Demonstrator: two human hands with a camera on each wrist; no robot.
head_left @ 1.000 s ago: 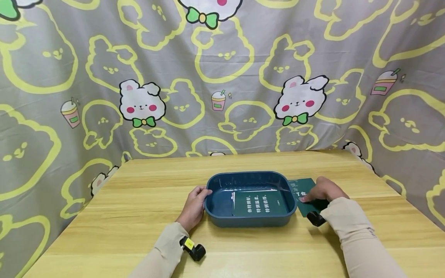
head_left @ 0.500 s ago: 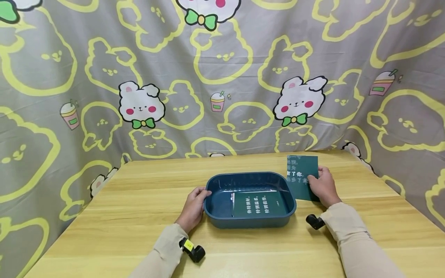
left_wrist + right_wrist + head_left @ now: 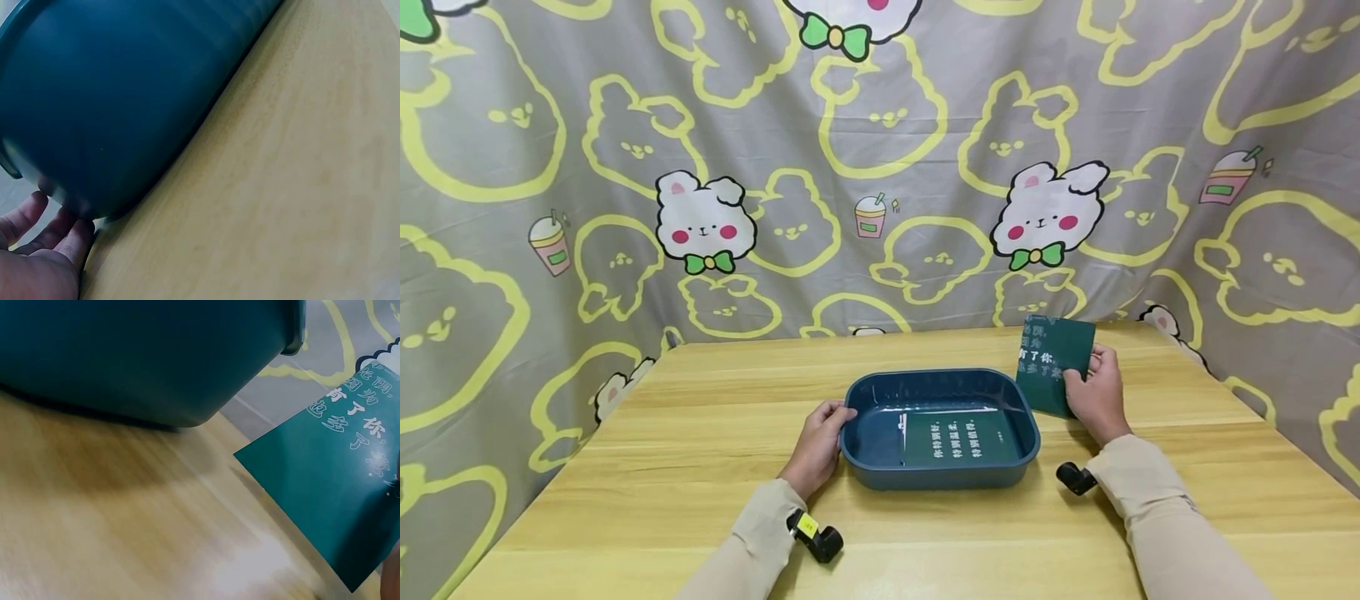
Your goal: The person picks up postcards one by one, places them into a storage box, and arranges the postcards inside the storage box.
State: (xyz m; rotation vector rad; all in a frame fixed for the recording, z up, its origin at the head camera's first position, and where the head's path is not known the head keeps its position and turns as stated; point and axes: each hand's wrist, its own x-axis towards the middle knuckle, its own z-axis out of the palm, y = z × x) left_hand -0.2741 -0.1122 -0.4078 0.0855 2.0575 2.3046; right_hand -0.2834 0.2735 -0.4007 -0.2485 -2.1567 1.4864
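Note:
A dark blue-green plastic basin (image 3: 940,479) sits on the table. My left hand (image 3: 812,450) holds its left end, thumb over the rim and fingers against the outer wall (image 3: 69,225). Inside lies a green card (image 3: 955,442) with white characters, toward the right. To the right of the basin, my right hand (image 3: 1101,396) pinches another green card (image 3: 1051,375) by its right edge, thumb on the printed face. That card is tilted up off the table, its left edge near the basin's far right corner. In the right wrist view only a sliver of this hand shows.
The wooden table (image 3: 715,467) extends around the basin on all sides. Behind it hangs a grey curtain (image 3: 790,133) with yellow cartoon outlines and white bunnies. A small black camera (image 3: 820,542) is strapped to the left wrist, another camera (image 3: 1077,478) to the right.
The right card lay flat under my right fingers; it has been picked up, tilted upright and moved away toward the back. The left hand and basin have stayed put.

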